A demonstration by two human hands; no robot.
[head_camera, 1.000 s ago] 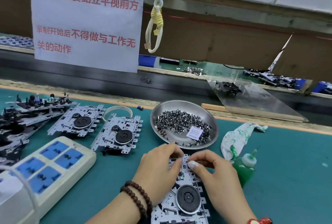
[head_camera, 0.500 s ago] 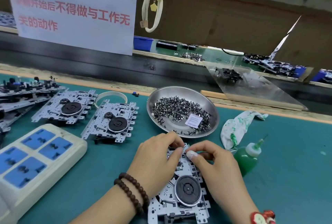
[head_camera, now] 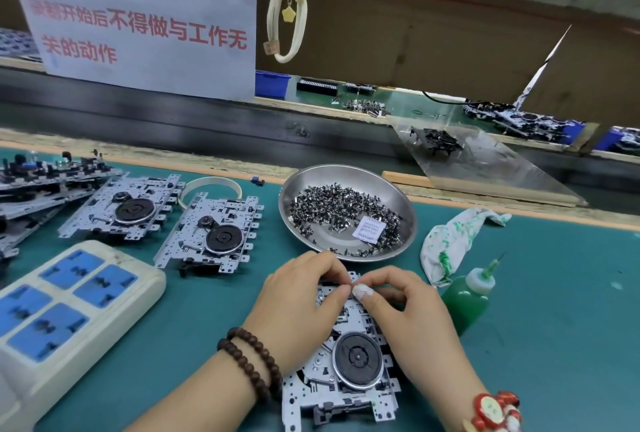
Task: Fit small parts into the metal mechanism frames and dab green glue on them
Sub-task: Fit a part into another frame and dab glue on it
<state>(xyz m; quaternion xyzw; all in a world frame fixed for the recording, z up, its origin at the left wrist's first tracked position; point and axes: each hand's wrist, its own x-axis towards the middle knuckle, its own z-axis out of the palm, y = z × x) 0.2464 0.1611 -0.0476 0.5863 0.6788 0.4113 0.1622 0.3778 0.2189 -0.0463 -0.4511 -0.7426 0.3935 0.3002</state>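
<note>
Steel frame (head_camera: pixel 346 376) lies flat on the bench, close to the person; left hand (head_camera: pixel 298 307) and right hand (head_camera: pixel 412 314) pinch together at its far edge, apparently seating a part too small to see, dish of parts (head_camera: pixel 346 213) just beyond, glue bottle (head_camera: pixel 467 296) beside.

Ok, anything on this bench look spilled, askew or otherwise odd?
Mostly tidy. The white cloth right of the metal dish is crumpled and smeared with green, apparently glue from the green bottle beside it. Frames at far left lie in an untidy, overlapping heap. Both hands' fingers meet on the near frame.
</note>
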